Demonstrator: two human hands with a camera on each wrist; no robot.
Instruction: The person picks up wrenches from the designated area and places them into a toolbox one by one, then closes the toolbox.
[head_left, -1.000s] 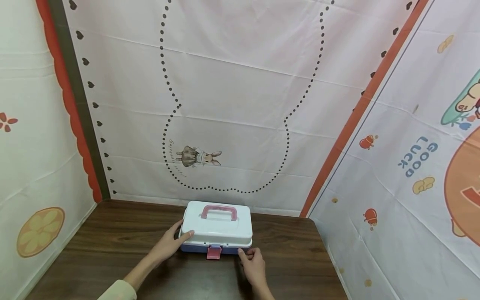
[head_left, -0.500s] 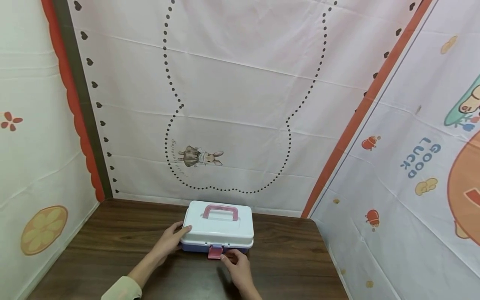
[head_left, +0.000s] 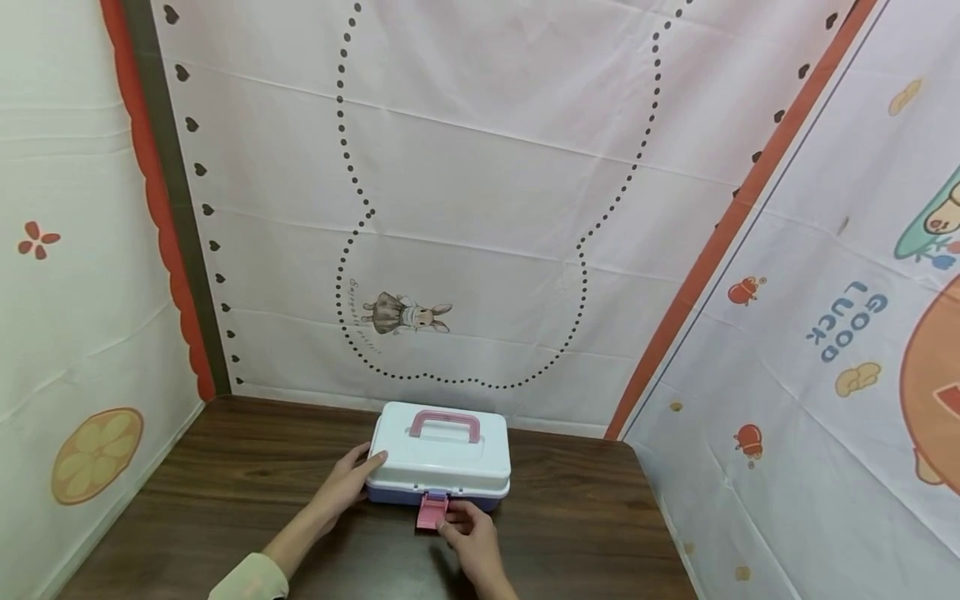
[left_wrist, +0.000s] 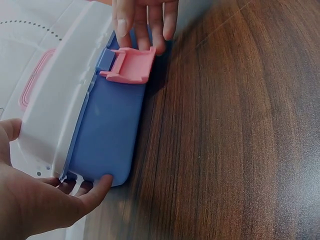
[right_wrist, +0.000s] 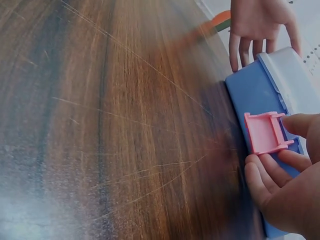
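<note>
A white-lidded box with a blue base [head_left: 442,450] and a pink carry handle [head_left: 445,417] sits at the back of the table. My left hand [head_left: 347,487] grips its left end, thumb on the lid and fingers against the side, seen closely in the left wrist view. On the box's front, the pink latch [right_wrist: 262,132] stands unfastened, its flap swung outward. My right hand [head_left: 474,542] is at the latch's right side; in the left wrist view its fairly straight fingertips [left_wrist: 159,46] touch the flap's edge. The lid lies down on the base.
The brown wooden table [head_left: 600,533] stretches in front of the box and to both sides. A printed white cloth [head_left: 487,250] hangs directly behind the box. More printed cloth hangs at the left [head_left: 67,350] and right [head_left: 787,400].
My right hand has moved left from the box's front right corner to the latch. The latch flap now swings further outward. The left hand keeps its grip on the box.
</note>
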